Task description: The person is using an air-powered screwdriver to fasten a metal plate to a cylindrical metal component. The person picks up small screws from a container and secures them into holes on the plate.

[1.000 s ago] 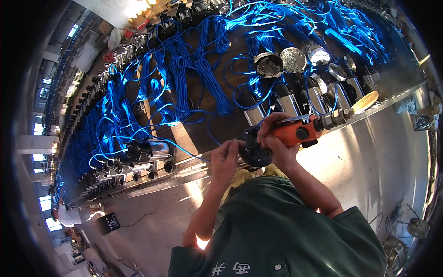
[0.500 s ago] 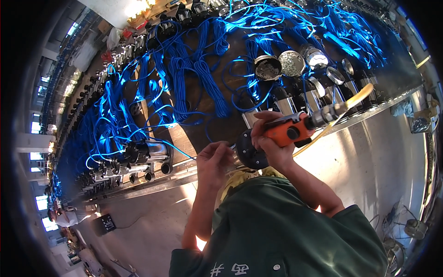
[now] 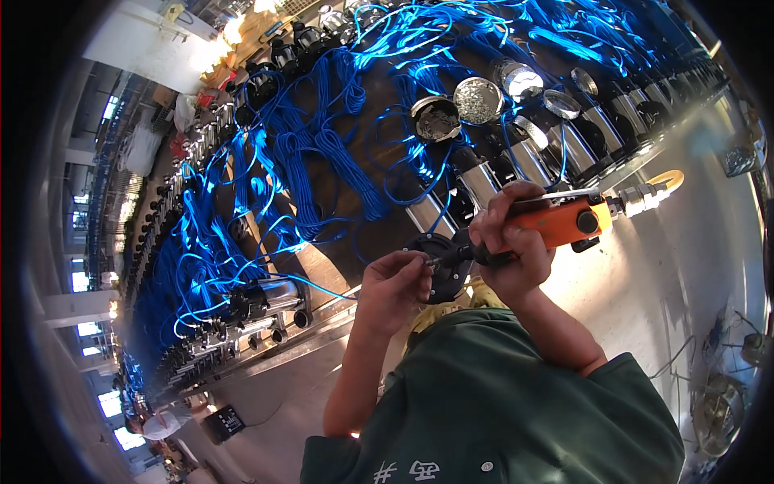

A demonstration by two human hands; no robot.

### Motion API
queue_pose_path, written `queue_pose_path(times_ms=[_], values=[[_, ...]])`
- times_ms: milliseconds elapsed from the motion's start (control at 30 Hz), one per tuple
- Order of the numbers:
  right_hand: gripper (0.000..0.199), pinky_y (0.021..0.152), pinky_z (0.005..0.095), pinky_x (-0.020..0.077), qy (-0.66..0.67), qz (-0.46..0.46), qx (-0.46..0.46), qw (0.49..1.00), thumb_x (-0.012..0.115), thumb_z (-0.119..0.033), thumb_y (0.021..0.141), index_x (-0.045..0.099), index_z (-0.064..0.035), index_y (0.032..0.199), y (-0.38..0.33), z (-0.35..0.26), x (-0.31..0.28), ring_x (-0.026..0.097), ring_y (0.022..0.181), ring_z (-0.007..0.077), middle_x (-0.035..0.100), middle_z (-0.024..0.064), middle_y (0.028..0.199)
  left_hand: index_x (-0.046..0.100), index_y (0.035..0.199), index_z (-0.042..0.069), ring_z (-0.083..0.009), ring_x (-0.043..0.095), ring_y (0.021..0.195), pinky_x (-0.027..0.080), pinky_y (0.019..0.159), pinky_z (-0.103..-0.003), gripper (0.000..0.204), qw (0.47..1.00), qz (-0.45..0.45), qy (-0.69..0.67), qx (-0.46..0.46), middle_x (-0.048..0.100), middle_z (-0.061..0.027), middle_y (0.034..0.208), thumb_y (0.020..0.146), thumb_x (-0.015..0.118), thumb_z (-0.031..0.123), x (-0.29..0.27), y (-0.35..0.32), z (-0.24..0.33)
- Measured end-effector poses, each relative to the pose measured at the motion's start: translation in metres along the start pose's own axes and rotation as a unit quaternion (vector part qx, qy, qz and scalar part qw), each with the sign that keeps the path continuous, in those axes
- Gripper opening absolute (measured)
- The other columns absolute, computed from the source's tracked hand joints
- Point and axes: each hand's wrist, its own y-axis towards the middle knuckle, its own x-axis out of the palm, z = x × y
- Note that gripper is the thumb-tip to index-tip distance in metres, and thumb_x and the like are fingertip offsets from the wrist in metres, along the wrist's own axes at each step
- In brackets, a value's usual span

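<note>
At frame centre, a black round cover [image 3: 439, 262] is steadied by the left hand [image 3: 393, 284], fingers pinched at its rim. The orange power screwdriver [image 3: 556, 224], gripped fast by the right hand [image 3: 509, 242], has been lowered since earlier, its tip now at the cover, suggesting fastening is underway; blue cables [image 3: 339, 161] lie on the tabletop [image 3: 645, 266] beyond
</note>
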Motion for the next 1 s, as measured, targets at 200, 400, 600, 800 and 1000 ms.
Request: queue_pose_path(times_ms=[200,400,600,800,1000], values=[[0.041,0.059,0.0320,0.0433,0.032,0.021,-0.010,0.999,0.048,0.000,0.071,0.052,-0.0040,0.111,0.004,-0.011,-0.019,0.046,0.055,0.0142,0.055,0.0091,0.081,0.065,0.101,-0.001,-0.0164,0.063,0.066,0.050,0.054,-0.026,0.016,0.999,-0.014,0.035,-0.017,0.067,-0.0119,0.082,0.089,0.064,0.008,0.016,0.010,0.001],[0.039,0.061,0.0321,0.0432,0.017,0.031,-0.025,0.999,0.049,-0.003,0.072,0.052,-0.0043,0.111,0.010,-0.020,-0.029,0.046,0.056,0.0138,0.054,0.0083,0.082,0.065,0.100,-0.003,-0.0139,0.058,0.053,0.045,0.047,-0.024,0.017,0.991,-0.011,0.121,-0.062,0.064,-0.0095,0.072,0.089,0.064,0.009,0.030,0.024,0.005],[0.039,0.061,0.0309,0.0461,-0.122,0.009,0.006,0.992,0.050,0.000,0.071,0.049,0.0002,0.109,0.016,-0.010,-0.063,0.048,0.057,0.0142,0.053,0.0101,0.081,0.058,0.116,-0.009,-0.0105,0.053,0.046,0.041,0.044,-0.024,0.031,0.875,-0.083,0.464,-0.106,0.057,-0.0061,0.058,0.087,0.057,0.003,0.058,0.048,0.023],[0.037,0.061,0.0293,0.0462,-0.198,0.005,0.057,0.978,0.050,0.003,0.072,0.050,0.0000,0.109,0.011,0.016,-0.082,0.050,0.063,0.0150,0.054,0.0100,0.082,0.051,0.124,-0.012,-0.0131,0.055,0.048,0.044,0.048,-0.028,0.048,0.752,-0.165,0.615,-0.170,0.059,-0.0098,0.058,0.076,0.055,-0.003,0.058,0.067,0.023],[0.029,0.062,0.0258,0.0481,-0.231,-0.005,0.088,0.969,0.053,0.003,0.072,0.055,-0.0010,0.101,0.013,0.022,-0.076,0.056,0.066,0.0130,0.059,0.0064,0.080,0.049,0.126,-0.007,-0.0107,0.051,0.046,0.040,0.045,-0.024,0.045,0.817,-0.127,0.546,-0.139,0.059,-0.0075,0.059,0.082,0.058,0.001,0.053,0.062,0.037]])
